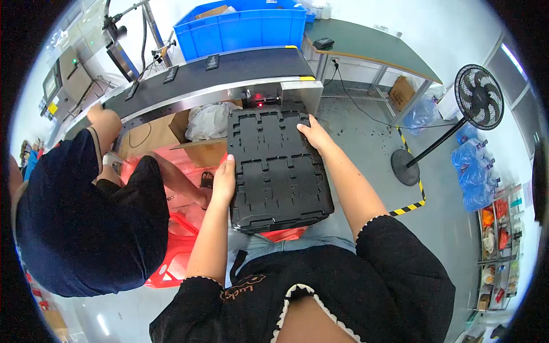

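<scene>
I hold a thick stack of black moulded plastic trays (280, 188) in front of my body, at the near side of the conveyor. My left hand (225, 178) grips its left edge, thumb up along the side. On the far right edge, my right hand (313, 135) has its thumb on top; its other fingers are hidden beneath. Shallow recesses mark the top tray. Beyond the stack runs a dark conveyor belt (246, 64) bearing three small flat black parts, one of them a black piece (212, 62) near the middle.
At left, a seated co-worker (91, 211) in dark clothes reaches toward the belt. A blue bin (240, 31) stands behind the conveyor, and an open carton (209, 153) with plastic bags below it. Rightward are a green-topped table (372, 48) and a black standing fan (479, 97).
</scene>
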Tool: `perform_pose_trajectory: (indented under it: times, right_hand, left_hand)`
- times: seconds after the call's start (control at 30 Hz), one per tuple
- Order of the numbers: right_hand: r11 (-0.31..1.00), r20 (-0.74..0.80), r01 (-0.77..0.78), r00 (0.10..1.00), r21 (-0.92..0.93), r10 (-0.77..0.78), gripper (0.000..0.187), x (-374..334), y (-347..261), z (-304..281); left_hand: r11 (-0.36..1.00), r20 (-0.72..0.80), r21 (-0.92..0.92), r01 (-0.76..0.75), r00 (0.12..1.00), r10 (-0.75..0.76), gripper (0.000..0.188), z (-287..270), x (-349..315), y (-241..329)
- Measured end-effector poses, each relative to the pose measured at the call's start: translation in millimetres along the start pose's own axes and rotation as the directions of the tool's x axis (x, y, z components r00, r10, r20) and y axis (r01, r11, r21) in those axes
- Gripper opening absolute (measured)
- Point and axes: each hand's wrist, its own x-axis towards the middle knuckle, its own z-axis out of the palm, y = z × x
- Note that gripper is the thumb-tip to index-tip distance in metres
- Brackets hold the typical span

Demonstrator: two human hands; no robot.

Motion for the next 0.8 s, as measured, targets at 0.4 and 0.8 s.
perform_pose_trajectory:
  times: [0.4, 0.8]
  right_hand:
    - [0.930, 0.071, -0.245, 0.959, -0.274, 0.273, 0.076, -25.6, -50.9, -12.0]
    - [0.438, 0.346, 0.536, 0.827, -0.722, -0.443, 0.080, 179.7, -215.8, -6.7]
  left_hand:
    - [0.994, 0.225, 0.079, -0.077, 0.973, 0.057, 0.050, -19.3, 9.3, 25.0]
    - [0.670, 0.067, 0.346, -0.657, 0.730, 0.680, 0.041, -74.4, 159.2, 144.0]
